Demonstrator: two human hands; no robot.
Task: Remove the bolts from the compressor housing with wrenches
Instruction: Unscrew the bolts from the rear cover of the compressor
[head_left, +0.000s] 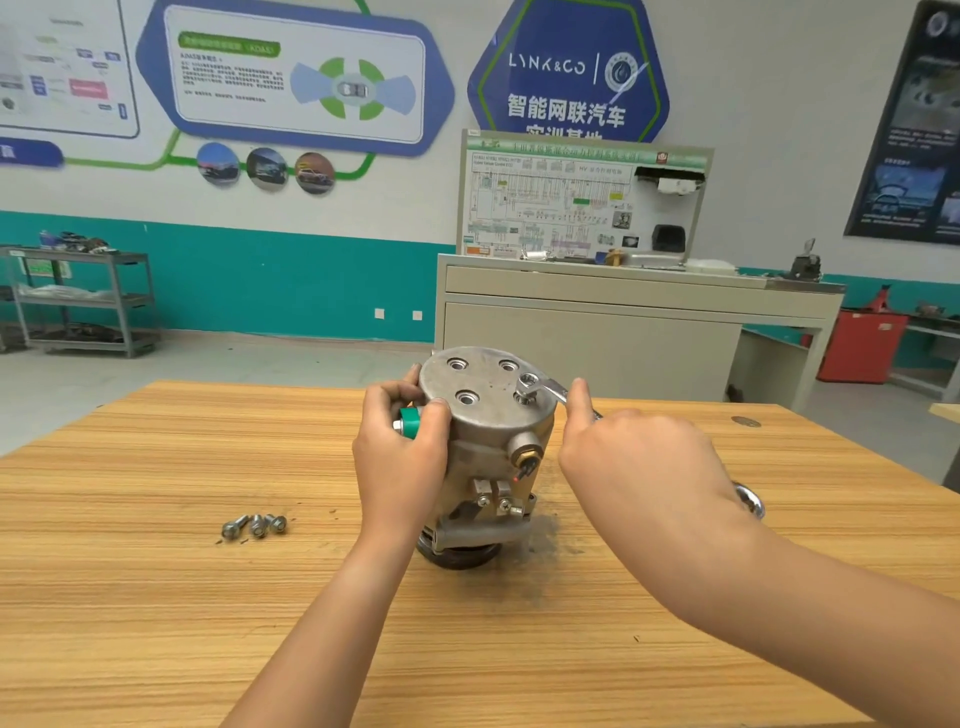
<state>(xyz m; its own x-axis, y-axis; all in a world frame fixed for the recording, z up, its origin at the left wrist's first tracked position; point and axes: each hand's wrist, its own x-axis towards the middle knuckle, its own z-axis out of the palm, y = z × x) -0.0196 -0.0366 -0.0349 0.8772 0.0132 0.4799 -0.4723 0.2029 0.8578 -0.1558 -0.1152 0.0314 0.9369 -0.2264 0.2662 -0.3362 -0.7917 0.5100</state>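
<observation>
At the middle of the bench (156, 597), the compressor housing (488, 447) stands on end, pulley side down. I see 3 empty bolt holes in its top plate and 1 bolt (525, 397) in place, with the ring end of the wrench (550, 387) on it. 3 removed bolts (254, 525) lie together to the left, well apart from the housing. Left hand (400, 462) grips the housing's upper side beside the green-capped port (412, 418). Right hand (639, 457) grips the wrench handle, index finger laid along it. Judgement: cast metal, heavy, rigid, likely tippy on the narrow pulley. Hold the body wall firmly against wrench torque; avoid the protruding fittings.
</observation>
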